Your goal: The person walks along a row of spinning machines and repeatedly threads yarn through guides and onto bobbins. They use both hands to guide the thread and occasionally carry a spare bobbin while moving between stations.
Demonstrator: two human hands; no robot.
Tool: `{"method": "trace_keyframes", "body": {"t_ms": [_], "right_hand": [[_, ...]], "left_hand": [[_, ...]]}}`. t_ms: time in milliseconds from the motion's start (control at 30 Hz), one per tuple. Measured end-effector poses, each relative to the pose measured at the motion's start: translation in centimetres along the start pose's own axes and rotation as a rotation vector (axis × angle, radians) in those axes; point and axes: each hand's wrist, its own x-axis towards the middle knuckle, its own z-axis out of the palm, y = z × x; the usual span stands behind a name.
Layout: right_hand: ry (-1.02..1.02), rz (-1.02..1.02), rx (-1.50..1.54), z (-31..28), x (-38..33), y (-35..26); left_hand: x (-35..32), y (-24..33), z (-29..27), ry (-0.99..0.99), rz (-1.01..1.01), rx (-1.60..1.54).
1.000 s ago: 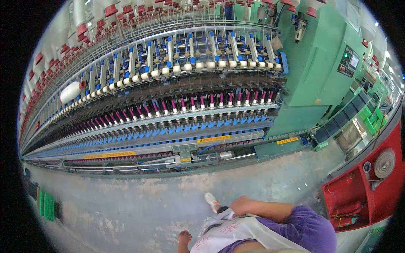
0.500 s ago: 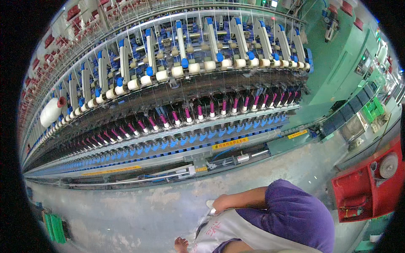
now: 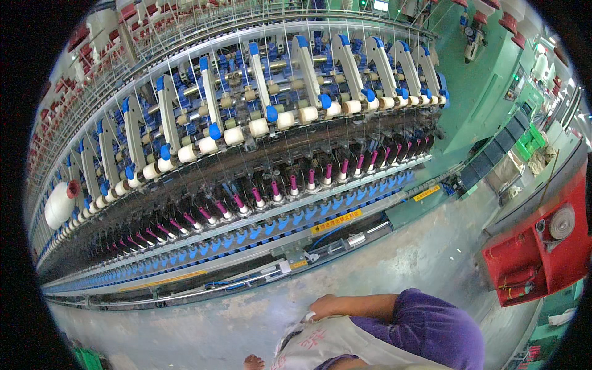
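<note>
My right hand (image 3: pixel 321 307) is bent in at the front of my pale apron (image 3: pixel 320 342). Its fingers look closed by the apron's edge, and a small white bit shows beside them; what it is I cannot make out. Low down, my left hand (image 3: pixel 253 362) is only partly in view, small and cut by the lower edge, so its fingers are unclear. Ahead stretches a long spinning machine with a row of purple-topped bobbins (image 3: pixel 293 182), white rollers (image 3: pixel 258 127) and grey arms with blue ends (image 3: pixel 260 77). Neither hand touches the machine.
A white yarn cone (image 3: pixel 60 205) sits at the machine's left. Along its base run a metal rail (image 3: pixel 216 290) and yellow labels (image 3: pixel 336 222). To the right stand a green end housing (image 3: pixel 475 117) and a red cart (image 3: pixel 524 246). Something green (image 3: pixel 86 357) lies lower left.
The view has turned, so the machine looks more tilted and its bobbins sit lower. My left hand has shifted left and down toward the lower edge. My right hand stays at the apron.
</note>
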Motion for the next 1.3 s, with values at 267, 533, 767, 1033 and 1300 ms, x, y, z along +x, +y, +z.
{"method": "trace_keyframes", "body": {"t_ms": [267,533,767,1033,1300], "right_hand": [[0.051,-0.004,-0.031,-0.5,1.6,-0.7],[0.09,-0.025,-0.049,-1.4,1.5,0.4],[0.082,-0.03,-0.031,-1.4,1.4,1.3],[0.045,-0.01,-0.034,-1.5,0.3,1.9],[-0.021,-0.143,-0.069,-1.2,1.2,1.9]], "left_hand": [[2.1,2.9,2.3,-0.063,0.068,0.025],[0.3,2.5,5.8,-0.128,-0.006,0.242],[0.5,3.5,5.8,-0.082,-0.008,0.234],[0.0,3.5,8.6,-0.095,0.022,0.228],[-1.5,-0.9,7.8,0.016,-0.021,0.404]]}}
